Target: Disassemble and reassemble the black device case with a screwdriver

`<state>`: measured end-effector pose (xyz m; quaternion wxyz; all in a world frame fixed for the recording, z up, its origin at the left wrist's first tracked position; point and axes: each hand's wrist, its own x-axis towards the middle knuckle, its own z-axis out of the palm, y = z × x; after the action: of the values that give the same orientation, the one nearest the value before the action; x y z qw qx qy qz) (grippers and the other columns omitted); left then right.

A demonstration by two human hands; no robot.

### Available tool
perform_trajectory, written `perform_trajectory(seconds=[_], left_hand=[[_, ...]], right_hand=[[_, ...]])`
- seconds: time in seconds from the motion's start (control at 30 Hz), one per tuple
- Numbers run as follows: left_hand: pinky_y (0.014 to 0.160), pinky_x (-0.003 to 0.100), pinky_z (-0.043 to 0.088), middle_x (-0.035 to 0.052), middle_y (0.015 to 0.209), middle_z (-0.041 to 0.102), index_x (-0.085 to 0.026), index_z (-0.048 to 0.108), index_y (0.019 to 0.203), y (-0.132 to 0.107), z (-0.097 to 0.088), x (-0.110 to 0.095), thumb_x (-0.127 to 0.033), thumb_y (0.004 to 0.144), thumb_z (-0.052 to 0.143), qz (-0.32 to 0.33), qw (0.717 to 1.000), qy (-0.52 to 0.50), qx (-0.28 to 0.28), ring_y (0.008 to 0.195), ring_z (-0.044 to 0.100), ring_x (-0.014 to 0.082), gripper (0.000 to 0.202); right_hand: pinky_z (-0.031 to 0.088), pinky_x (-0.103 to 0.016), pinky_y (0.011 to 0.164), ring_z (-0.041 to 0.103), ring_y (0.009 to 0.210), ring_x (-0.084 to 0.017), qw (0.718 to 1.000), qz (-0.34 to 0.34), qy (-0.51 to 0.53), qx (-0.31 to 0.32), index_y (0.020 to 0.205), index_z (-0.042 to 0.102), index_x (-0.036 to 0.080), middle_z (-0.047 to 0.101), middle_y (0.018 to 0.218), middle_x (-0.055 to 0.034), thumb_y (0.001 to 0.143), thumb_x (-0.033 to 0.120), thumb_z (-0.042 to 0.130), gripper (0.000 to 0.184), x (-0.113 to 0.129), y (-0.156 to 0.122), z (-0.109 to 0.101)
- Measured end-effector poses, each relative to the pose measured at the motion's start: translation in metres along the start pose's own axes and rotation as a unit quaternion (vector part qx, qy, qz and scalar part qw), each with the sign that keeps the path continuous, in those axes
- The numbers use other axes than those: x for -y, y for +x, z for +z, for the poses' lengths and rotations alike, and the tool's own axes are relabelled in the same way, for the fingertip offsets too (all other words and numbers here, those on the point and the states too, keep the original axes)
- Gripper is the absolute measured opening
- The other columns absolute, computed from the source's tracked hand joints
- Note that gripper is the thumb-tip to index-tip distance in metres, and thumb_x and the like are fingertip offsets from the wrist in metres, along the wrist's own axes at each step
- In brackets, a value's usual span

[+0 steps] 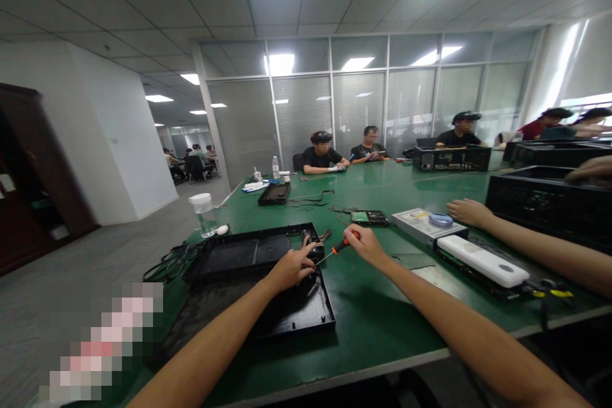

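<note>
My right hand (366,244) is closed around the orange and black handle of a screwdriver (340,246). Its thin shaft slants down and left, with the tip close to the fingers of my left hand. My left hand (292,266) rests at the right side of a black plastic casing (306,313), thumb and fingers curled around a small part there that I cannot make out. Behind it lies another black casing piece (248,248), touching or overlapping the first. Several thin wires (326,235) stick out near my left fingertips.
A circuit board drive (370,217), a metal box (421,224) with a tape roll (440,220), and a white device (482,260) lie to the right. A neighbour's arm (516,236) reaches in there beside a black computer case (545,204). Cables (174,261) and a plastic jar (204,215) stand left.
</note>
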<state>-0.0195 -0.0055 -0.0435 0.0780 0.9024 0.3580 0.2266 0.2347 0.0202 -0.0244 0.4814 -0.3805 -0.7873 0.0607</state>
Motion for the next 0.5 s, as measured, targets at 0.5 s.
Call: perform_trajectory(seconds=[0.5], left_hand=[[0.079, 0.022, 0.041, 0.0021, 0.085, 0.066, -0.017, 0.06, 0.095, 0.004, 0.001, 0.002, -0.023, 0.077, 0.058, 0.017, 1.0, -0.01, -0.012, 0.08, 0.061, 0.0137, 0.019]], right_hand=[[0.032, -0.023, 0.063, 0.058, 0.071, -0.018, 0.94, -0.075, -0.266, 0.198, 0.103, 0.052, 0.016, 0.065, 0.079, -0.0076, 0.088, 0.037, 0.031, 0.033, 0.082, 0.034, -0.026]])
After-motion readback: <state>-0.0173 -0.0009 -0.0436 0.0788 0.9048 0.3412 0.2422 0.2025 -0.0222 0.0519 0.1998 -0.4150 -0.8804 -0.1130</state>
